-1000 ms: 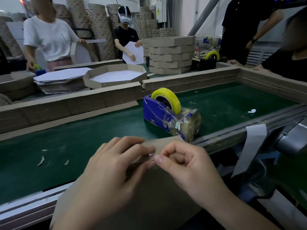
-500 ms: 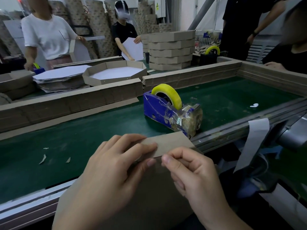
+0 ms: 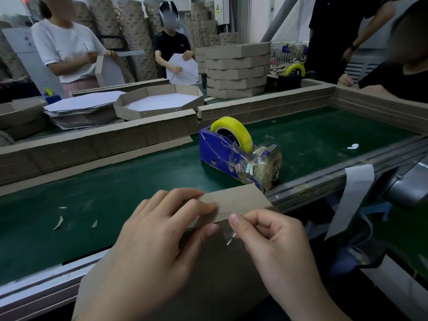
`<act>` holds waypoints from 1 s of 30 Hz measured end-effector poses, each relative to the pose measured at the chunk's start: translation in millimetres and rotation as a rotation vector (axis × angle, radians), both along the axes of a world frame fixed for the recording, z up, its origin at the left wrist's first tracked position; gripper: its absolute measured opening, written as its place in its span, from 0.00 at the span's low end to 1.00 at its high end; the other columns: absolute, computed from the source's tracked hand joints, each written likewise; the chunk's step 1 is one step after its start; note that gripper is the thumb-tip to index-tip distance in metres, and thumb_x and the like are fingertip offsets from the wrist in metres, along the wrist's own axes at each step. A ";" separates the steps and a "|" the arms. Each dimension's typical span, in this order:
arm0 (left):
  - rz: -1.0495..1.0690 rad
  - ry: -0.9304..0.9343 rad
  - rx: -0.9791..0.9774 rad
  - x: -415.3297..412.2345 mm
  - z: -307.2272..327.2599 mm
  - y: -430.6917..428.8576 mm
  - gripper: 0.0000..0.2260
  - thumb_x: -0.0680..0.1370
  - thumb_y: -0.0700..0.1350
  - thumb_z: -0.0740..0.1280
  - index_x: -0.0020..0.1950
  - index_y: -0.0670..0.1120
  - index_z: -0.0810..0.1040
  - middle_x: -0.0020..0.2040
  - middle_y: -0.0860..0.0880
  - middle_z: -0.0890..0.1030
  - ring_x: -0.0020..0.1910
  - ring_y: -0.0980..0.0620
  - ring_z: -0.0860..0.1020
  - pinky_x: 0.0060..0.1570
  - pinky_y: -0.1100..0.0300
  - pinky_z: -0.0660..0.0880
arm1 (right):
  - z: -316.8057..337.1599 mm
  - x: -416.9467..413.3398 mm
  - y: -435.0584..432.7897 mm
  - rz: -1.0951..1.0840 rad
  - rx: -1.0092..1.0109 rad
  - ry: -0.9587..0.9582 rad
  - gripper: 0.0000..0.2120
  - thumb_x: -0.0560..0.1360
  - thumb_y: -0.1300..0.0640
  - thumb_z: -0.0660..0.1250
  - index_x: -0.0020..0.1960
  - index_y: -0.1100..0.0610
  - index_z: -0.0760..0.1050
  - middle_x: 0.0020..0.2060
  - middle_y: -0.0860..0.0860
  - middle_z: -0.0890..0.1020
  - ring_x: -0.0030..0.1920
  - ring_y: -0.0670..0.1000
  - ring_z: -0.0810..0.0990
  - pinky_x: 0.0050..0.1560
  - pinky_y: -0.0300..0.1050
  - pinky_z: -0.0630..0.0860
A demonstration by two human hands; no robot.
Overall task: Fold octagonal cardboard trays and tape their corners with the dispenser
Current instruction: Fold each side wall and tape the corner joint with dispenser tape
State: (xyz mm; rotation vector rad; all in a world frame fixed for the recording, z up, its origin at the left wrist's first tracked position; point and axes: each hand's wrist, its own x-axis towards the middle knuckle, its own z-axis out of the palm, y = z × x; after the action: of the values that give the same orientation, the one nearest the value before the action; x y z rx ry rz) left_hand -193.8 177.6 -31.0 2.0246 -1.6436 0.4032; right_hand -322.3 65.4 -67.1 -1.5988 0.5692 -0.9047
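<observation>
The left hand (image 3: 157, 230) grips a folded side of the tray (image 3: 236, 200) at the near edge of the surface (image 3: 115, 181). The right hand (image 3: 268, 237) pinches clear tape (image 3: 229, 237) at its corner; this corner seems not finished. The dispenser (image 3: 234, 154) stands just behind.

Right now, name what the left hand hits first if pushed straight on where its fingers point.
Probably the tape dispenser, beyond the cardboard flap the left hand holds; depth is unclear.

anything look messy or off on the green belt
Yes. The blue tape dispenser has its cutter end buried in a wad of crumpled old tape, and torn cardboard scraps lie loose on the green belt at the left.
</observation>
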 end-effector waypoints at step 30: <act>0.184 0.050 0.097 -1.2 12.9 -1.8 0.19 0.77 0.62 0.52 0.50 0.60 0.82 0.50 0.60 0.80 0.51 0.55 0.79 0.66 0.44 0.68 | 10.6 7.3 -3.4 0.210 0.192 0.188 0.10 0.74 0.58 0.71 0.35 0.58 0.78 0.15 0.46 0.70 0.15 0.41 0.64 0.19 0.32 0.58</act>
State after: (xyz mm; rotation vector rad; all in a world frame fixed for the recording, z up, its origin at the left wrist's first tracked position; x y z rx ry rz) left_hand -194.9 175.8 -18.1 2.2485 -1.4793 0.3396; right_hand -315.0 62.0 -56.4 -1.5438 0.5877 -0.5318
